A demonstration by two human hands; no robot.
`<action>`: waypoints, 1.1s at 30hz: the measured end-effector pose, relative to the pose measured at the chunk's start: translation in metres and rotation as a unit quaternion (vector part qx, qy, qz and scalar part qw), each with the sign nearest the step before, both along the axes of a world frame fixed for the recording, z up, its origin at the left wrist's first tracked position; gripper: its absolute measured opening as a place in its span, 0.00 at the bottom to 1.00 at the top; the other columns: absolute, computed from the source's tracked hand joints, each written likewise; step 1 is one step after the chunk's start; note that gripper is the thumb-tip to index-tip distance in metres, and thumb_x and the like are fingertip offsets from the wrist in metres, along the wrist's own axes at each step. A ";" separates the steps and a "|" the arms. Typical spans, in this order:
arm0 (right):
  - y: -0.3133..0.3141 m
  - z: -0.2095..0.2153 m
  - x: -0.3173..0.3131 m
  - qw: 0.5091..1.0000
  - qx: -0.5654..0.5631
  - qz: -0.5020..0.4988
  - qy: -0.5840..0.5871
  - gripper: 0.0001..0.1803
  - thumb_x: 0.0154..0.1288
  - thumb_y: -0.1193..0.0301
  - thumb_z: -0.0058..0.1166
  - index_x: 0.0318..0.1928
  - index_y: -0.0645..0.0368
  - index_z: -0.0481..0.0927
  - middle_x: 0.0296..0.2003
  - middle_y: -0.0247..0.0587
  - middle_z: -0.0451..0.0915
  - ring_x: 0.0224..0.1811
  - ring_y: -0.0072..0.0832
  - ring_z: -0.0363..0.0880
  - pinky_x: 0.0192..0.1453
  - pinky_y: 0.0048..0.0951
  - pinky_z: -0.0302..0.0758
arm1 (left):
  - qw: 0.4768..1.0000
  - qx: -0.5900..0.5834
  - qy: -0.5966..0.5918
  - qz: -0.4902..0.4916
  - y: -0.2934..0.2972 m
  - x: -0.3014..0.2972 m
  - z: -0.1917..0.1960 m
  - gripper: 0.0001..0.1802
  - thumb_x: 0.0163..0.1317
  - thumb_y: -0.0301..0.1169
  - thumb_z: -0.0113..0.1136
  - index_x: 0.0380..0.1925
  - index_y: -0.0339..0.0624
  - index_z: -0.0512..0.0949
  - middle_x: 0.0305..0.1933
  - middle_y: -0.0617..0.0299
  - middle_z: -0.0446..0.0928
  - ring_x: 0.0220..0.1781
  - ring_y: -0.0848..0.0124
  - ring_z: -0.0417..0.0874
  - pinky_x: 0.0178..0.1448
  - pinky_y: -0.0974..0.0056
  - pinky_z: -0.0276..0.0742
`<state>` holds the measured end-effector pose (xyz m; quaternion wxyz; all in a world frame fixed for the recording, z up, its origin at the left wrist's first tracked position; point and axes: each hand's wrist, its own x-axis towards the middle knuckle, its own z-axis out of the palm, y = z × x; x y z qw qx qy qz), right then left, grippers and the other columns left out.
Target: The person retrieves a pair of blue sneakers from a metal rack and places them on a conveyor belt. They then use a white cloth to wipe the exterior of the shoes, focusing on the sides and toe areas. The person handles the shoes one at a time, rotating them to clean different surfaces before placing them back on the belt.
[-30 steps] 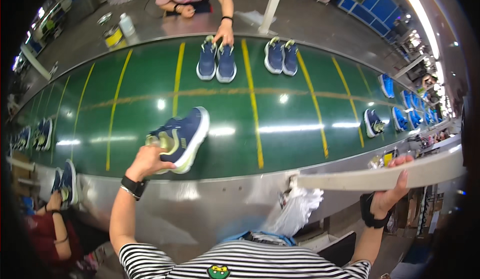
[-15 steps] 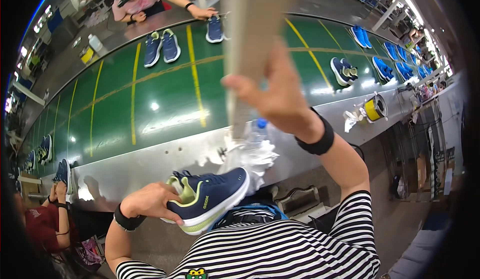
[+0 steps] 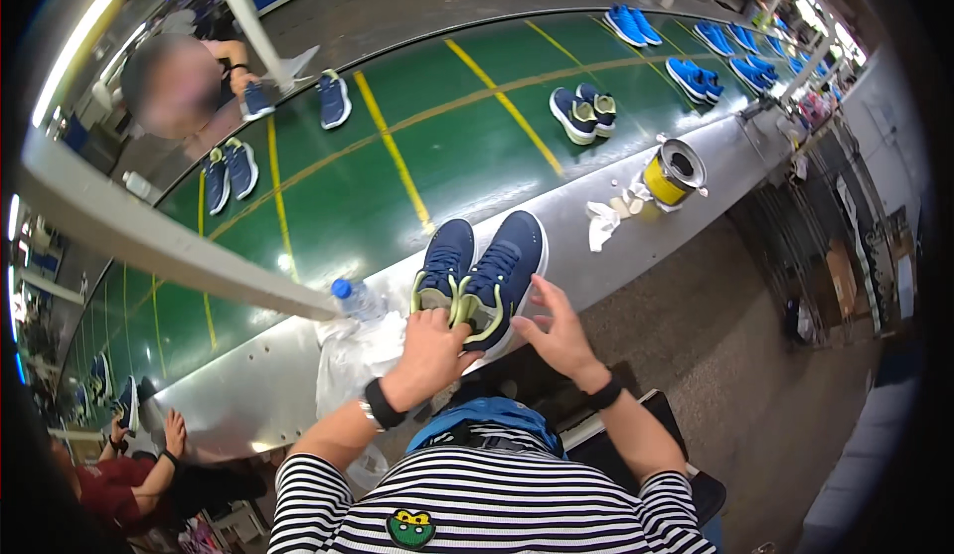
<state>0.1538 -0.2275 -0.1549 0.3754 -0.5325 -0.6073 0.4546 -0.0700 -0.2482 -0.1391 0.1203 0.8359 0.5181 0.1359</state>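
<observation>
Two navy sneakers with lime linings and white soles sit side by side in front of me, toes pointing away, over the metal ledge. My left hand [image 3: 434,353] is closed on their heels, with fingers inside the collars of the left sneaker [image 3: 446,254] and the right sneaker [image 3: 515,252]. How the fingers grip inside the shoes is partly hidden. Just right of the right sneaker's heel, my right hand [image 3: 558,333] is open, fingers apart, close to the sole. Nothing is in it.
A green conveyor belt [image 3: 363,201] carries navy and blue sneakers. On the metal ledge [image 3: 641,246] stand a yellow can [image 3: 671,172] and crumpled paper [image 3: 602,224]. A pale post [image 3: 179,241] crosses at left, beside a blue-capped bottle [image 3: 358,298]. Co-workers are across the belt and at lower left.
My right hand has come down from beside the post. My left hand has moved forward and right, from one sneaker near my body to the pair. The view has turned right.
</observation>
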 end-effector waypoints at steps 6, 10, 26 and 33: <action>0.058 -0.131 0.013 0.995 0.007 0.010 -0.097 0.45 0.56 0.65 0.68 0.70 0.64 0.57 0.66 0.56 0.62 0.68 0.45 0.63 0.71 0.36 0.61 | 0.996 -0.087 0.001 0.021 0.020 0.061 -0.119 0.25 0.50 0.38 0.68 0.49 0.45 0.75 0.42 0.44 0.72 0.49 0.50 0.72 0.53 0.48 0.63; 0.064 -0.144 0.034 0.994 -0.031 0.042 -0.091 0.50 0.51 0.70 0.69 0.71 0.62 0.53 0.64 0.58 0.62 0.69 0.49 0.62 0.71 0.40 0.62 | 0.968 -0.099 -0.225 0.048 0.022 0.047 -0.092 0.27 0.49 0.28 0.69 0.50 0.40 0.71 0.45 0.42 0.71 0.47 0.46 0.74 0.51 0.51 0.71; 0.099 -0.172 0.057 0.969 -0.195 0.149 0.010 0.50 0.56 0.64 0.67 0.72 0.66 0.51 0.56 0.54 0.66 0.58 0.39 0.70 0.63 0.35 0.69 | 0.854 -0.326 -0.258 0.312 0.076 0.020 -0.143 0.47 0.47 0.26 0.69 0.67 0.36 0.55 0.54 0.37 0.68 0.57 0.43 0.71 0.64 0.50 0.68; 0.200 -0.099 0.137 0.981 -0.158 0.074 -0.089 0.15 0.61 0.69 0.62 0.47 0.60 0.82 0.36 0.42 0.83 0.33 0.26 0.81 0.40 0.26 0.77 | 0.787 -0.365 -0.305 0.394 0.089 0.012 -0.103 0.46 0.51 0.23 0.61 0.71 0.40 0.54 0.68 0.48 0.61 0.68 0.57 0.66 0.68 0.52 0.65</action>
